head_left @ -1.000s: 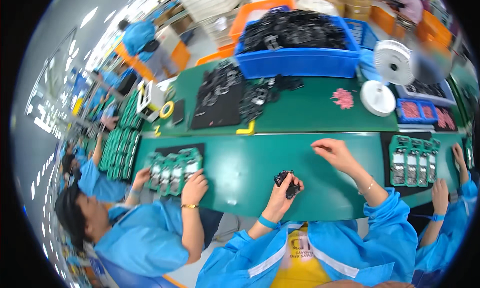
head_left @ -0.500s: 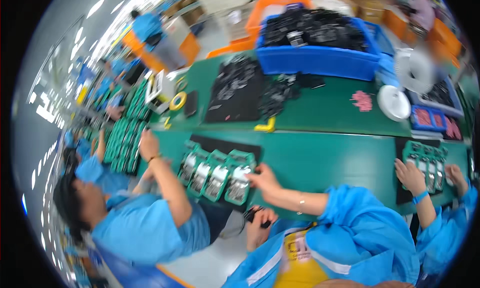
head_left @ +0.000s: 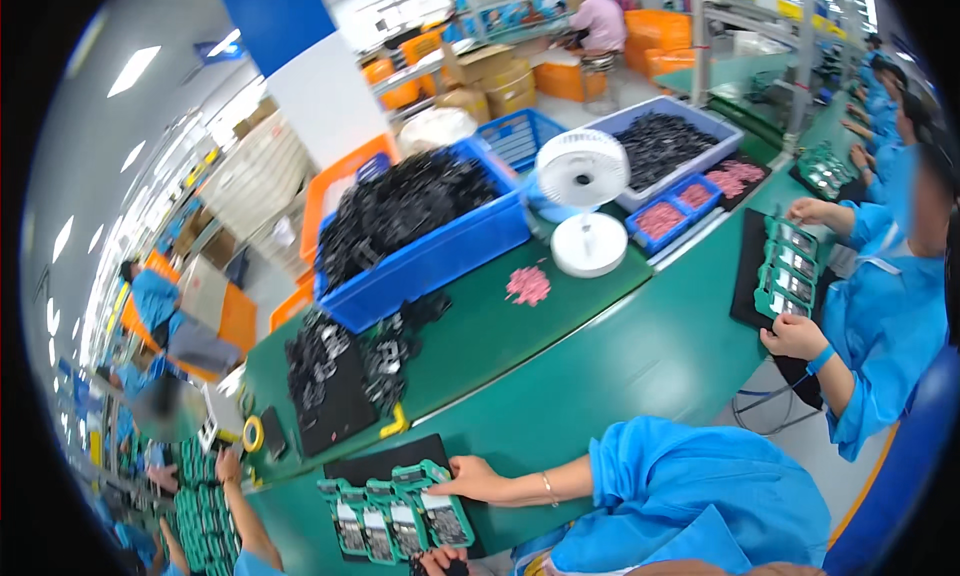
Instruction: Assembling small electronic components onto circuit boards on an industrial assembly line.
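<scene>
In the lower left lies a green tray [head_left: 402, 473] with several joined frames, each carrying a silver-and-dark board. It rests on a black mat [head_left: 440, 454]. My right hand [head_left: 474, 480] comes in from the right, fingers and thumb closed at the tray's upper right corner. Just below the tray's near edge, my left hand [head_left: 444, 559] is closed around small black parts [head_left: 428, 568]; the lower picture edge cuts it off.
Beyond the mat stand a blue bin [head_left: 425, 261] heaped with black parts, a pink pile [head_left: 528, 286] and a white fan [head_left: 588, 244]. At right, a co-worker's hands [head_left: 797, 336] hold another green tray [head_left: 788, 266]. A co-worker's arm [head_left: 245, 511] reaches near stacked green trays [head_left: 205, 516].
The view has swung to the right, so the tray and my hands appear lower and further left. My right hand stays at the tray's corner, and my left hand still holds the black parts.
</scene>
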`<state>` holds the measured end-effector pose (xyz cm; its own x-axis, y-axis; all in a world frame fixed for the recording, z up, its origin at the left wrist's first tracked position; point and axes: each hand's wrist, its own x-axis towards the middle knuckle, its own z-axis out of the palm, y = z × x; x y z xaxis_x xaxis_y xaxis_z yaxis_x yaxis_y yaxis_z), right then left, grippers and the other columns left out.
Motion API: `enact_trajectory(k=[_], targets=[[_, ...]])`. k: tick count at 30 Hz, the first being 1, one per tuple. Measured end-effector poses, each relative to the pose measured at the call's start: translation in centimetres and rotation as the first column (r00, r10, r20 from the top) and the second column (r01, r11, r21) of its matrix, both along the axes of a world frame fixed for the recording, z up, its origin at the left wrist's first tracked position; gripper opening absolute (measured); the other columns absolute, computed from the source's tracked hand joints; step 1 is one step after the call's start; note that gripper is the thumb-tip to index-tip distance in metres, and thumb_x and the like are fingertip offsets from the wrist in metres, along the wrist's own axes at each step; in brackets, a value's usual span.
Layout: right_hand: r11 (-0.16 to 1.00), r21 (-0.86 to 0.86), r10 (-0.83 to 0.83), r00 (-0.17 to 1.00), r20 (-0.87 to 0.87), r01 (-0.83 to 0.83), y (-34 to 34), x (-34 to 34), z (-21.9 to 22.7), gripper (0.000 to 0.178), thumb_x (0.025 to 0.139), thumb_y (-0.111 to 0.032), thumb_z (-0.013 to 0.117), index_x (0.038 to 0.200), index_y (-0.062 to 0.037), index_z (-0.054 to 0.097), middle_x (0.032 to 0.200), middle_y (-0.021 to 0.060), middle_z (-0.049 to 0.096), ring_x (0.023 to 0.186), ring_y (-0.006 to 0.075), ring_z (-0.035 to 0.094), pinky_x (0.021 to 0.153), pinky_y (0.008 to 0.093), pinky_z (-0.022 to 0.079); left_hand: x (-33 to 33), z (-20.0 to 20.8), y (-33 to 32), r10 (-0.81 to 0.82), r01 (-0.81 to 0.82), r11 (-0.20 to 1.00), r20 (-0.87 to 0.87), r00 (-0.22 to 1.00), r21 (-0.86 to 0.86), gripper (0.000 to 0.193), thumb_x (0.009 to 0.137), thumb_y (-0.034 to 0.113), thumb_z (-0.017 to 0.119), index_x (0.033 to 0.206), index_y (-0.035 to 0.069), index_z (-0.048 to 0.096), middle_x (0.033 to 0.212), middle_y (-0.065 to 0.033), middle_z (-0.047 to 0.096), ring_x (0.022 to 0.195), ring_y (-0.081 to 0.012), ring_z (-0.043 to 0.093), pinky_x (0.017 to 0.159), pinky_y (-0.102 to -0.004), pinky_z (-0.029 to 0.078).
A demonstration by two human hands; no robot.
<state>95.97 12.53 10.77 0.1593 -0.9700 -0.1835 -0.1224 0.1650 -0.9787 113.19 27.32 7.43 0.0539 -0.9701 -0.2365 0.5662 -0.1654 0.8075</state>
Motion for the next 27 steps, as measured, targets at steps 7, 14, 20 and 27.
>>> enact_trajectory(k=[7, 14, 20, 27], targets=[[0.985, 0.085, -0.150, 0.988, -0.038, 0.152, 0.1, -18.4, 5.0, 0.049, 0.064, -0.036, 0.087, 0.087, 0.0028, 0.069, 0.081, 0.0063, 0.066, 0.074, 0.0125, 0.057, 0.064, 0.0282, 0.046, -3.2, -6.6, -6.1, 0.051, -0.075, 0.996, -0.420, 0.906, -0.041, 0.025, 0.099, 0.038, 0.043, 0.104, 0.016, 0.052, 0.078, -0.0021, 0.057, 0.074, -0.0192, 0.058, 0.054, -0.0357, 0.048], [0.833, 0.180, -0.552, 0.811, 0.193, 0.524, -0.2, -31.8, 2.5, 0.045, 0.067, -0.018, 0.086, 0.100, 0.0047, 0.066, 0.091, 0.0109, 0.069, 0.082, 0.0167, 0.065, 0.072, 0.0306, 0.053, -15.8, 7.9, -7.6, -0.152, 0.148, 0.988, -0.280, 0.948, -0.037, 0.021, 0.099, 0.019, 0.051, 0.114, 0.005, 0.053, 0.106, -0.0137, 0.065, 0.105, -0.0289, 0.061, 0.096, -0.0502, 0.049], [0.746, -0.466, -0.620, 0.751, -0.228, 0.475, 0.3, -32.2, 4.2, 0.072, 0.073, -0.016, 0.081, 0.135, -0.0007, 0.048, 0.095, 0.0092, 0.064, 0.063, 0.0102, 0.053, 0.055, 0.0252, 0.045, -19.0, 7.3, -10.0, -0.224, 0.197, 0.971, -0.223, 0.949, -0.138, 0.028, 0.100, 0.016, 0.050, 0.123, 0.001, 0.054, 0.120, -0.0120, 0.060, 0.112, -0.0246, 0.058, 0.090, -0.0420, 0.053], [0.851, -0.525, -0.164, 0.961, -0.223, 0.023, 4.0, -19.9, 8.9, 0.020, 0.080, -0.005, 0.070, 0.100, -0.0011, 0.069, 0.092, 0.0097, 0.064, 0.081, 0.0194, 0.063, 0.067, 0.0293, 0.050, -20.0, 6.6, -9.2, -0.153, 0.134, 0.987, -0.274, 0.950, -0.088, 0.025, 0.101, 0.020, 0.050, 0.119, 0.003, 0.054, 0.111, -0.0090, 0.061, 0.107, -0.0203, 0.059, 0.091, -0.0374, 0.051]])
